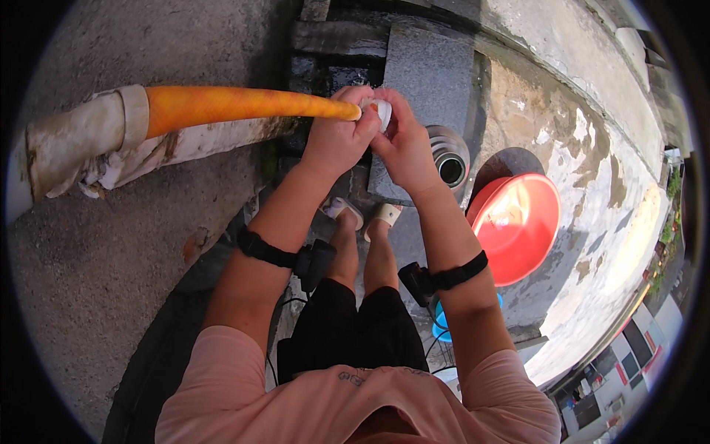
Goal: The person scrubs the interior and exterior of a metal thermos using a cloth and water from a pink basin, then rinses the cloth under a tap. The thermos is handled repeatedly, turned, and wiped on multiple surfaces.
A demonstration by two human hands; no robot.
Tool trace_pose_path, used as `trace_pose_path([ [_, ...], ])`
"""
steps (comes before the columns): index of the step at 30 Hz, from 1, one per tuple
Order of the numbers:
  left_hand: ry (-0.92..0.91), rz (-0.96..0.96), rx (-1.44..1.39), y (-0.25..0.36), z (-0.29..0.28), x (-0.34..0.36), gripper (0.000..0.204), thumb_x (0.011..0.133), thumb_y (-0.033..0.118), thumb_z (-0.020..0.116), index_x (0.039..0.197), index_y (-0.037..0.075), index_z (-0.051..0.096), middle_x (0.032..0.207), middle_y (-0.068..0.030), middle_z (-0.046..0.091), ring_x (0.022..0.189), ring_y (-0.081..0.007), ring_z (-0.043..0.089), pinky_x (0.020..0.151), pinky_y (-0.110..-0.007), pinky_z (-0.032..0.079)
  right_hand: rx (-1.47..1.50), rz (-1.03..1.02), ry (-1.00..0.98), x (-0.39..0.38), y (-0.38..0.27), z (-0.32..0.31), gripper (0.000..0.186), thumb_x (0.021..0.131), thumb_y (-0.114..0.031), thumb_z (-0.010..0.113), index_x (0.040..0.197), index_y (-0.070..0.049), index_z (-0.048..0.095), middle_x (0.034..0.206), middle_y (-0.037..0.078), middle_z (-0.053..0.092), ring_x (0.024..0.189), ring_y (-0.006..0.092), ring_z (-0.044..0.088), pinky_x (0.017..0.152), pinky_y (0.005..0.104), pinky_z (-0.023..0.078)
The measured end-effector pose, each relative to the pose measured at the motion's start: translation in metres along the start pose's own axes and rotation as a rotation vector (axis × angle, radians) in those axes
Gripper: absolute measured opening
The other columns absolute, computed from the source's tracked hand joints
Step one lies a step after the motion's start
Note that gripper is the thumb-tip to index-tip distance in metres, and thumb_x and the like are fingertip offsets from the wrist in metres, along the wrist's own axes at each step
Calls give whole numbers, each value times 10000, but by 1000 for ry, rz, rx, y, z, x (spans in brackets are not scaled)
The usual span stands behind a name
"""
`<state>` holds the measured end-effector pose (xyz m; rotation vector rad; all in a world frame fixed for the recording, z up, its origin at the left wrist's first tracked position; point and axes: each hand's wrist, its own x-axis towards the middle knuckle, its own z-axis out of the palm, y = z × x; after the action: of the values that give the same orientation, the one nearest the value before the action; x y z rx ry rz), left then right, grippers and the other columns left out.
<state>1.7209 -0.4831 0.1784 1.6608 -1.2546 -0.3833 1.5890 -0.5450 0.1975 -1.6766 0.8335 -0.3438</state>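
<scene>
My left hand [334, 139] and my right hand [408, 148] meet at the open end of an orange hose [244, 105]. Between them is a small white rounded piece [381, 112], lid-like, with a spot of orange-brown on it. The fingers of both hands are closed around this piece. The hose end lies right against my left hand, and water splashes above the fingertips. Just below my right hand stands a metal container [449, 164] with an open round mouth, on a grey stone slab [429, 66].
A white pipe [81, 137] comes in from the left, joined to the hose. To the right stands a red basin [516, 229] on the worn concrete ground. A blue tub [446, 322] sits partly behind my right arm. A rough concrete surface [111, 296] fills the left side.
</scene>
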Motion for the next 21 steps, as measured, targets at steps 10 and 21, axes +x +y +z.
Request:
trace_pose_path([
  [10, -71, -1295, -834, 19, -1, 1, 137, 959, 232, 541, 1046, 129, 565, 856, 18, 584, 706, -72, 553, 562, -222, 443, -336, -73, 135, -8, 5, 19, 420, 930, -264, 551, 1286, -55, 475, 957, 244, 642, 887, 433, 635, 723, 482, 527],
  [21, -112, -123, 232, 10, 0, -35, 294, 944, 221, 568, 1184, 53, 549, 1045, -204, 644, 941, -406, 625, 732, -400, 520, 649, 818, -12, 23, -2, 13, 407, 1008, -390, 369, 973, -71, 620, 690, 5, 560, 586, 149, 519, 580, 291, 458],
])
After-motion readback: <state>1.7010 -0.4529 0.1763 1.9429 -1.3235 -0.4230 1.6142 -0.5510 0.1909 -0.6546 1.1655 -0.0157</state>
